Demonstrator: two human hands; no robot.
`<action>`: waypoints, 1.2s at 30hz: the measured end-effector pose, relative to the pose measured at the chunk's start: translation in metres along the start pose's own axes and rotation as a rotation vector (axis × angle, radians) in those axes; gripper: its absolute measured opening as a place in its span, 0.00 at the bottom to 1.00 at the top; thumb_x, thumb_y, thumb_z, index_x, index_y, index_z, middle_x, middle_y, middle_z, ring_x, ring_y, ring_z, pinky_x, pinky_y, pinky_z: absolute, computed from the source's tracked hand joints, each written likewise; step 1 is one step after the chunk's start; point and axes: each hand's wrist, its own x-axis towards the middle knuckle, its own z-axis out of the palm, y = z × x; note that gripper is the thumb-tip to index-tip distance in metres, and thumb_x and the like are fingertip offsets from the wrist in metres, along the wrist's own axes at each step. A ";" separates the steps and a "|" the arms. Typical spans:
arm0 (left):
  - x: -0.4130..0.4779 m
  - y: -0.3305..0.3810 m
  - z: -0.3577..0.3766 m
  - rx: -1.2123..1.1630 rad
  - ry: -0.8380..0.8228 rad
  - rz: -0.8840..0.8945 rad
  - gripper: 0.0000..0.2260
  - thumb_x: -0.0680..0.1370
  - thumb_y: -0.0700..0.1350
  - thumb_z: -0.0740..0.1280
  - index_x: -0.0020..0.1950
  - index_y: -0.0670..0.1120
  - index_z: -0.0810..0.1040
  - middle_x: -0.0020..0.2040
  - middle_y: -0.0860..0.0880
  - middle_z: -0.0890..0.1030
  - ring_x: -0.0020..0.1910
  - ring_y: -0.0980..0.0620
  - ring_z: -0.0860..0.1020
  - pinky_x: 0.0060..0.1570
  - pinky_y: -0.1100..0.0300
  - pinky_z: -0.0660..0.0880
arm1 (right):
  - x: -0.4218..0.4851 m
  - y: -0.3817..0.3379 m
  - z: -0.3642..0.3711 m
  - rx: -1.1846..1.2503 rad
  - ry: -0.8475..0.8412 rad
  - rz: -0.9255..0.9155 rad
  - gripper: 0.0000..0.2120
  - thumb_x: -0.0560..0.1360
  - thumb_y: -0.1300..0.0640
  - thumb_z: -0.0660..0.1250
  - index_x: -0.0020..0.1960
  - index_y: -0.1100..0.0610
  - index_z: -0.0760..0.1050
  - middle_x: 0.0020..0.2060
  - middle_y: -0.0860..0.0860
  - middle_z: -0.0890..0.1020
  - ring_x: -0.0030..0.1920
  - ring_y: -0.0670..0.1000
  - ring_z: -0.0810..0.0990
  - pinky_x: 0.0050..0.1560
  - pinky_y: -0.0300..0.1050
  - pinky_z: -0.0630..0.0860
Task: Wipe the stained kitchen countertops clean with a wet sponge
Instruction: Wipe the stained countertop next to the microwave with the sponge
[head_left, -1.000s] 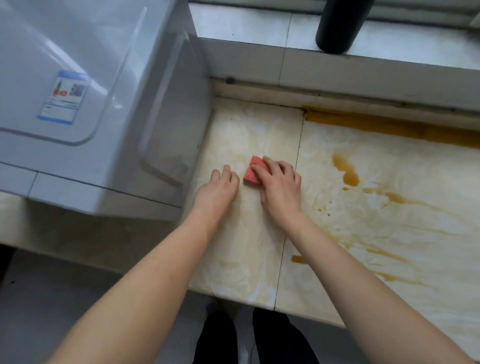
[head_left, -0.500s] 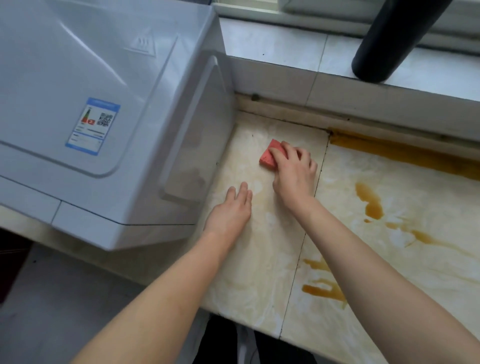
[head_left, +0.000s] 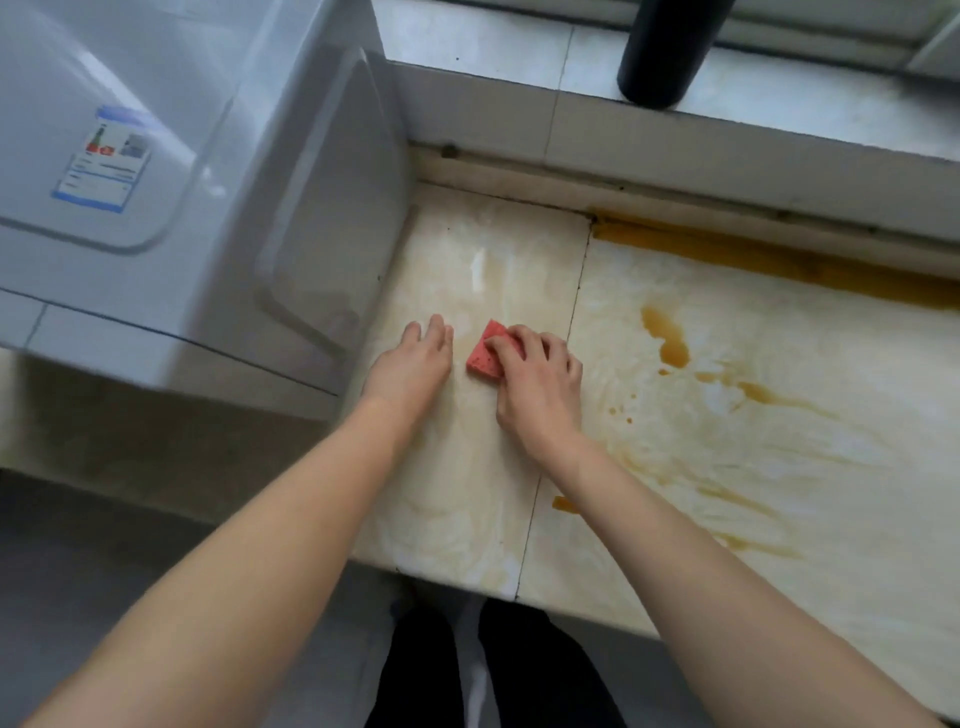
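The right hand (head_left: 537, 387) presses its curled fingers down on a small pink porous sponge (head_left: 484, 354), pinning it flat on the pale cream marbled stone countertop (head_left: 467, 493), just left of the slab seam. The left hand (head_left: 413, 366) lies flat with fingers together, palm down, empty, just left of the sponge. Glossy amber-brown streaks and puddles (head_left: 667, 338) smear the right slab, pooling along its far edge. A smooth white plastic appliance (head_left: 182, 156) with rounded corners stands to the left. A matte black cylinder (head_left: 662, 57) stands on the far grey tiled ledge (head_left: 493, 47).
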 end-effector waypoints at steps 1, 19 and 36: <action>-0.002 -0.001 -0.003 -0.016 0.008 0.007 0.27 0.81 0.33 0.57 0.79 0.40 0.52 0.78 0.42 0.54 0.70 0.40 0.63 0.52 0.48 0.77 | -0.014 -0.001 0.002 -0.003 -0.009 0.003 0.26 0.72 0.59 0.65 0.69 0.45 0.70 0.70 0.48 0.71 0.67 0.57 0.67 0.64 0.55 0.65; -0.098 0.047 0.045 -0.276 0.056 0.165 0.17 0.74 0.38 0.65 0.62 0.42 0.70 0.63 0.43 0.68 0.64 0.42 0.67 0.53 0.47 0.77 | -0.213 -0.033 0.022 -0.071 -0.140 0.073 0.29 0.70 0.58 0.67 0.70 0.46 0.68 0.70 0.48 0.68 0.67 0.59 0.66 0.64 0.56 0.67; -0.071 0.078 0.026 -0.276 0.059 0.033 0.21 0.74 0.46 0.71 0.62 0.42 0.68 0.65 0.43 0.67 0.64 0.41 0.67 0.47 0.45 0.77 | -0.170 0.024 0.008 -0.079 -0.041 0.058 0.28 0.70 0.63 0.68 0.69 0.49 0.73 0.73 0.53 0.71 0.70 0.61 0.69 0.66 0.58 0.69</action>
